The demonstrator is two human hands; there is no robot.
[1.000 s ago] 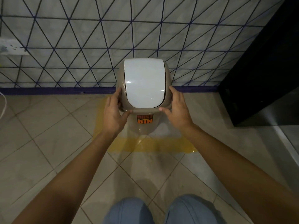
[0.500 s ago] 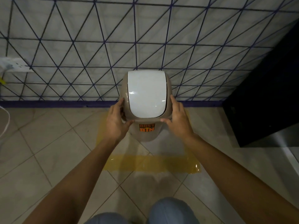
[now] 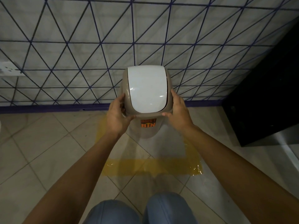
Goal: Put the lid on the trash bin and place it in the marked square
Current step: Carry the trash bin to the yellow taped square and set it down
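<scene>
A beige trash bin (image 3: 148, 131) with an orange "DUST BIN" sticker stands on the tiled floor inside a square of yellow tape (image 3: 152, 166), close to the wall. Its beige lid with a white swing flap (image 3: 147, 90) sits on top of the bin. My left hand (image 3: 117, 117) grips the lid's left rim, thumb under the front edge. On the opposite rim, my right hand (image 3: 178, 111) holds the lid the same way. The bin's base is hidden behind its own body.
A tiled wall (image 3: 64, 54) with purple diagonal lines and a purple skirting rises right behind the bin. A black cabinet (image 3: 265, 97) stands to the right. A white wall socket (image 3: 9, 70) is at the left. My knees (image 3: 140, 210) show at the bottom edge.
The view has tilted up and the bin sits lower in the picture. Both hands have kept their hold on the lid's rim; the bin stands in the same taped square.
</scene>
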